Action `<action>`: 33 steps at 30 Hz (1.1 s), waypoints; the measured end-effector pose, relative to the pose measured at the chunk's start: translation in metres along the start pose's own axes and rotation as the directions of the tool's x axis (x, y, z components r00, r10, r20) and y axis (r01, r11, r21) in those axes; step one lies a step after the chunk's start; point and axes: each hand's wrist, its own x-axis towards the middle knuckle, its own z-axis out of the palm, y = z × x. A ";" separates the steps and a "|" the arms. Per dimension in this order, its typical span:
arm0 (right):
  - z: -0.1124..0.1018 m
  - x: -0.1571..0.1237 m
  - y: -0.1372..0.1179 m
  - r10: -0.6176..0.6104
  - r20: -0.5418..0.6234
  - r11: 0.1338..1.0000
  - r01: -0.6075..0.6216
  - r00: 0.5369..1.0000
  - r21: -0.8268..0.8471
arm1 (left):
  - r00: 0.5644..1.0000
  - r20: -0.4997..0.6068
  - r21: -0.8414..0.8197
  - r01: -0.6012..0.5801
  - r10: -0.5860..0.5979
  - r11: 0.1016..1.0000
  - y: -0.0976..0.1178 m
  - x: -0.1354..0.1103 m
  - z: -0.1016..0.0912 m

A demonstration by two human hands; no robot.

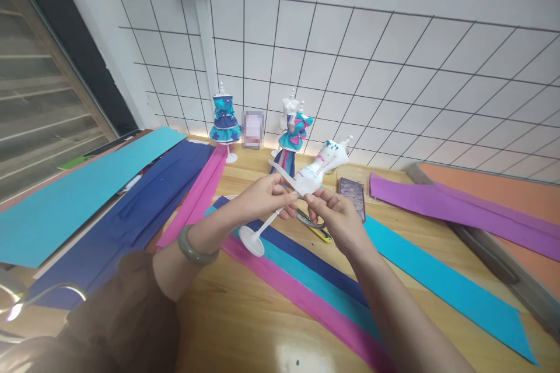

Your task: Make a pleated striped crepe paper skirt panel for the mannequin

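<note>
Head view, surveyed from left to right. At far left a sky-blue sheet (pixel 100 186) lies beside navy paper (pixel 144 215), with pink paper (pixel 196 198) next along, all on a wooden table (pixel 219 326). Beyond the pink paper, a dressed figure (pixel 225 119) stands upright near the wall.

Left hand (pixel 262 197): closed about the lower end of a mannequin (pixel 321 169), fingers around its stem. Thumb and forefinger lie close against a white strip (pixel 283 175); whether they also pinch it cannot be told.

The mannequin is held above the middle of the table, tilted — neck to the upper right, round base (pixel 252 243) to the lower left. The strip crosses its lower edge, one end standing loose. Banded paper (pixel 306 274) lies below.

Right hand (pixel 335 210): thumb and forefinger pinch the strip's near end against the body's edge. A yellow cutter (pixel 322 236) lies just beneath.

Farther right: a phone (pixel 352 193), a turquoise length (pixel 446 280) and a purple length (pixel 437 204).

Assessment: the step in hand appears to be setting the strip along the mannequin's lower edge. The next move calls for a steady stem — and even tension on the loose end, without creasing.
</note>
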 end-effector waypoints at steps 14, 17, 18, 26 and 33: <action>-0.003 0.001 -0.001 0.006 -0.041 1.000 -0.007 0.999 -0.022 | 0.998 0.052 -0.086 -0.017 0.022 0.996 -0.009 0.003 0.002; -0.004 -0.001 -0.005 0.007 -0.045 0.999 -0.009 0.999 -0.045 | 1.000 0.002 -0.102 -0.012 0.012 0.995 -0.009 0.003 0.002; -0.005 -0.002 -0.006 0.011 -0.050 0.999 -0.014 0.999 -0.052 | 1.000 -0.023 -0.101 -0.003 0.001 0.995 -0.009 0.003 0.002; -0.004 -0.002 -0.006 0.068 -0.014 0.994 -0.069 0.998 -0.080 | 0.979 -0.191 -0.178 -0.105 0.070 0.978 -0.014 0.010 -0.007; -0.003 -0.001 -0.005 0.055 -0.092 0.992 -0.065 0.994 -0.112 | 0.860 -0.389 0.180 -0.281 0.331 0.943 -0.005 0.002 0.004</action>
